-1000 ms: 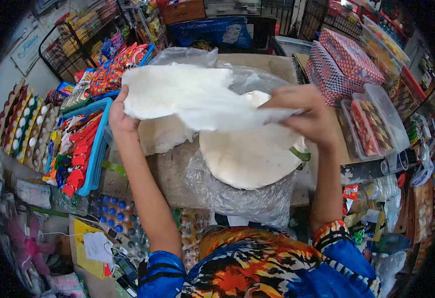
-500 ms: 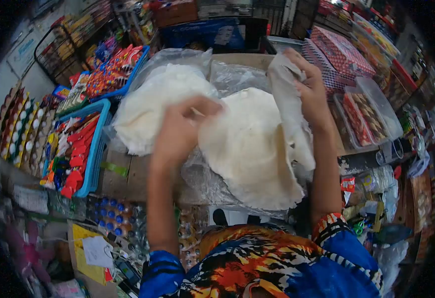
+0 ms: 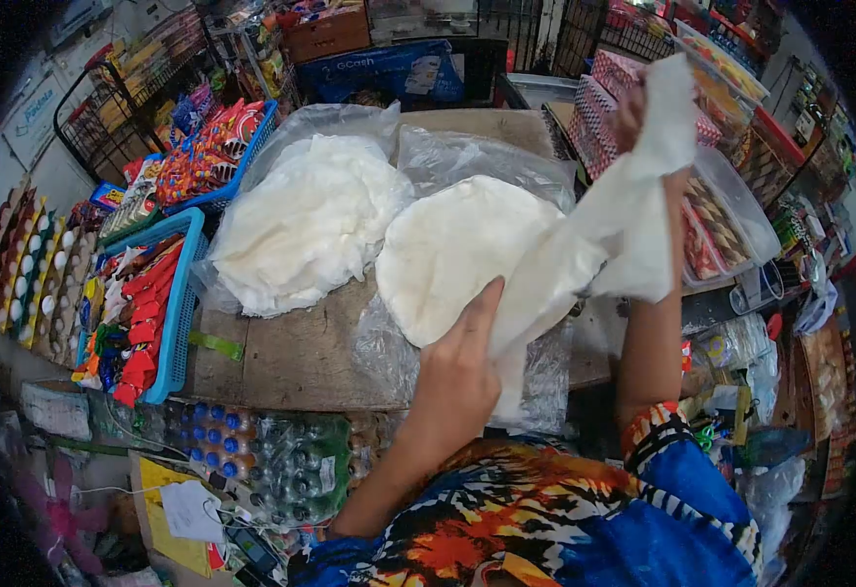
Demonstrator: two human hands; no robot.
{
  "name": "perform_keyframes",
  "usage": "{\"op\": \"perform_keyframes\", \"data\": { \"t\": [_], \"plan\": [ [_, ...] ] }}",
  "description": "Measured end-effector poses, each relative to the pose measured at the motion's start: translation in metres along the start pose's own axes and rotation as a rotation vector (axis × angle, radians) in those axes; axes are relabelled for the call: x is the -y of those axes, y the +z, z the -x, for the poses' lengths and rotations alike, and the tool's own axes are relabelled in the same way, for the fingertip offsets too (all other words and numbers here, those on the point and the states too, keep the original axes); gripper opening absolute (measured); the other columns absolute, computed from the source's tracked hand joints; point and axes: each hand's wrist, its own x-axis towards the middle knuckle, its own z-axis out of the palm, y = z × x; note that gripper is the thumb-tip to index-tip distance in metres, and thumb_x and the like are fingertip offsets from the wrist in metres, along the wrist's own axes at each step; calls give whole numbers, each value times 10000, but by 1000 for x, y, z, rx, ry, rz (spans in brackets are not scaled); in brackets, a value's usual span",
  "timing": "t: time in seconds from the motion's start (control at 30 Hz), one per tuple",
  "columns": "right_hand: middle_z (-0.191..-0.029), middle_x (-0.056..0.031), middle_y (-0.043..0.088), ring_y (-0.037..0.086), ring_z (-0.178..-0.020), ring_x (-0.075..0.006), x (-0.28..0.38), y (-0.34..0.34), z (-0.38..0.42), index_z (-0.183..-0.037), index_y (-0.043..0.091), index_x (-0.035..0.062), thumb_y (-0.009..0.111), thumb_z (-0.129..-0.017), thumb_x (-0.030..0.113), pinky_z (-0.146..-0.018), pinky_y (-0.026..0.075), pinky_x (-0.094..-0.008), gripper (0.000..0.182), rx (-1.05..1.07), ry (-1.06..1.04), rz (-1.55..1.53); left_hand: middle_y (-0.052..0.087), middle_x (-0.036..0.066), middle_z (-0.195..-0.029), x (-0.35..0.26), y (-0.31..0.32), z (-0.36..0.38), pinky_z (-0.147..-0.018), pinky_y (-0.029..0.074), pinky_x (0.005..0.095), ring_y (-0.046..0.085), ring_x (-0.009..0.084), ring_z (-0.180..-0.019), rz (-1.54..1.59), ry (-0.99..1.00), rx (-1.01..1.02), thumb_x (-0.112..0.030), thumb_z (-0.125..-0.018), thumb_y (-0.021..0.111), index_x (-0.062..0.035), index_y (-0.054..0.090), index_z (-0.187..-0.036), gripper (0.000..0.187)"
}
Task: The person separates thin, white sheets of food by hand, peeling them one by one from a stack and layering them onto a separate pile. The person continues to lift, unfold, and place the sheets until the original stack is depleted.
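Head view: one thin, floppy white sheet (image 3: 633, 210) slants over a round, flat, cream-white disc (image 3: 457, 245) on clear plastic film (image 3: 387, 342); right hand (image 3: 630, 115) closed on the sheet's upper part, left hand (image 3: 459, 383) at its lower part, whether gripping cannot be told.

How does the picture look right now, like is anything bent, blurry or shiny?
In the head view, wide-angle bending curves the edges, with black corners; in the head view, the pink fan looks smeared, and the right hand softer than the left hand; also in the head view, pale glints streak the crinkled plastic.
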Motion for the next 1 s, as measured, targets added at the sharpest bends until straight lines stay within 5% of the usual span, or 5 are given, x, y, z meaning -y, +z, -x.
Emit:
{"op": "perform_keyframes", "data": {
  "t": [0.2, 0.4, 0.73, 0.87, 1.0],
  "plan": [
    [-877, -113, 671, 643, -809, -224, -5, 17, -51, -1088, 618, -7, 561, -877, 230, -760, 501, -326, 323, 23, -213, 736, 620, 164, -1115, 6, -60, 30, -907, 439, 295, 601, 211, -1017, 720, -441, -162, 37, -788, 449, 71, 516, -1232, 450],
    [-927, -178, 673, 654, -846, -317, -46, 138, -88, -1081, 635, 16, 585, -844, 228, -782, 496, -383, 322, 226, -166, 1386, 624, 73, -1026, -8, -106, 64, -830, 427, 244, 563, 124, -927, 540, -427, -376, -52, -816, 470, 76, 570, -1110, 337],
    [-666, -73, 588, 530, -600, -162, -161, 244, -199, -787, 624, -39, 604, -842, 249, -533, 408, -353, 294, 130, 267, 660, 638, 88, -976, -19, -114, 99, -823, 437, 249, 578, 132, -917, 433, -458, -417, -14, -757, 471, 64, 581, -1061, 332],
    [-910, -214, 671, 666, -859, -329, -250, 203, -180, -1023, 654, -12, 694, -753, 407, -741, 538, -422, 501, 207, 197, 1271, 642, 92, -980, -18, -112, 98, -814, 444, 249, 581, 128, -914, 468, -453, -390, -19, -764, 462, 53, 585, -1064, 332],
    [-998, -148, 655, 645, -860, -228, -218, 188, -127, -1161, 588, 26, 664, -790, 448, -694, 540, -363, 567, 303, 516, 1132, 650, 87, -955, -16, -112, 94, -795, 454, 245, 593, 119, -887, 532, -453, -387, 12, -752, 476, 45, 586, -1067, 335]
  ]
}}
